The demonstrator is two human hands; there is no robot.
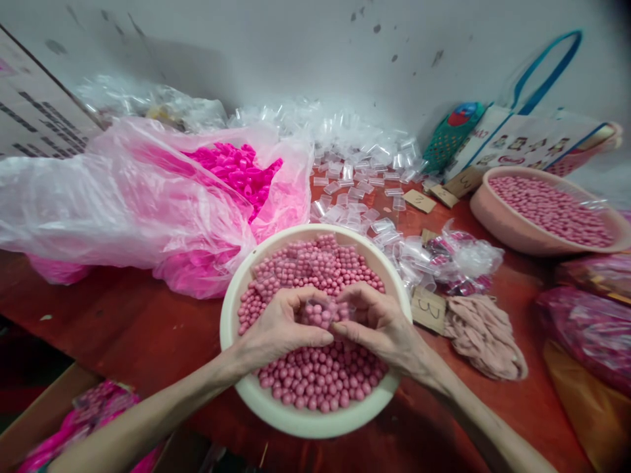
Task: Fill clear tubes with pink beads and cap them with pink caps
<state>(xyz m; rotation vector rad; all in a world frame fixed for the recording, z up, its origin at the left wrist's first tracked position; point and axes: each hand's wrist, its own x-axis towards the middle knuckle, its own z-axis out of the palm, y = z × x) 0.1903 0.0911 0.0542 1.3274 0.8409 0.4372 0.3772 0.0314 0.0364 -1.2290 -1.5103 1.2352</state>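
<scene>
A cream bowl full of small pink balls sits on the red table in front of me. Both hands are down in the bowl, fingertips meeting over the balls. My left hand and my right hand together pinch a small clear plastic tube that has pink balls in it. The fingers curl around the tube, hiding its ends.
A large pink plastic bag of bright pink caps lies to the left. Several clear tubes are heaped behind. A second bowl of pink balls, cardboard number tags, a cloth and a tote bag stand right.
</scene>
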